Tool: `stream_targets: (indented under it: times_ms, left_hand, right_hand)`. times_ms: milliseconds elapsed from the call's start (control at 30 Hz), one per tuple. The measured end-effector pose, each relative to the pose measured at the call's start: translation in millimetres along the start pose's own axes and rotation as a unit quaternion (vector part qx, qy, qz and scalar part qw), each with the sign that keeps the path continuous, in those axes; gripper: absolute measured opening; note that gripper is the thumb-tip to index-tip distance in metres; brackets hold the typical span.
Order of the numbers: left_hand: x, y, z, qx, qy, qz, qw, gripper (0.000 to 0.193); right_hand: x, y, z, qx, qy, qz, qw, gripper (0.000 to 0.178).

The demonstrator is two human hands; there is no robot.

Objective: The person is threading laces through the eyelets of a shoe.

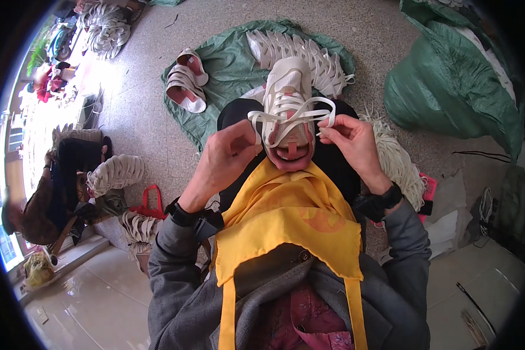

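Observation:
A white sneaker (288,79) with pink trim rests upright on my lap, toe pointing away from me and heel opening nearest my body. White laces (290,102) criss-cross its tongue, and their loose ends loop out to both sides. At the shoe's left, my left hand (230,154) is closed in a pinch on one lace end. My right hand (356,149) pinches the other lace end at the right, beside the shoe collar. Beneath the shoe, a yellow apron (286,216) covers my lap.
A green plastic sheet (221,58) on the floor carries a row of white shoe uppers (300,55) and a few loose shoes (186,81). A bundle of white laces (398,160) lies at my right, near a bulging green sack (449,87). Another person (46,204) sits at far left.

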State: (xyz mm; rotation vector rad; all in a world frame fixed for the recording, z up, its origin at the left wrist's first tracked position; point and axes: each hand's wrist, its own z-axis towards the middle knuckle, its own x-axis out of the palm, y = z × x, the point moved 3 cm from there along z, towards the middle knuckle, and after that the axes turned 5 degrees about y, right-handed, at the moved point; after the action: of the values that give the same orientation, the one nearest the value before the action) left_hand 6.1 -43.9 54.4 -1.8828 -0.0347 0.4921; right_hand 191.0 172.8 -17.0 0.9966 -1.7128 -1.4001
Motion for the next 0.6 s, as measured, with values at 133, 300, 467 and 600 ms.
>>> stream_targets:
  times_ms: [133,300,467,600]
  left_hand:
    - [-0.6,-19.9,3.4,0.092,-0.067,0.032,0.993,0.011]
    - [-3.5,-19.6,4.4,0.083,-0.078,0.024,0.993,0.010]
    - [-0.6,-17.9,-0.6,0.054,-0.068,0.031,0.996,0.010]
    - [-0.2,-4.6,-1.4,0.050,-0.071,0.021,0.996,0.009]
  right_hand:
    - [5.5,-1.9,4.9,-0.013,-0.030,0.022,0.999,0.008]
    - [8.8,-6.3,8.5,-0.028,-0.035,0.018,0.999,0.009]
    - [13.5,-1.4,10.5,-0.041,-0.046,-0.030,0.998,0.008]
    - [21.9,17.6,6.4,-0.097,-0.057,-0.211,0.971,0.012]
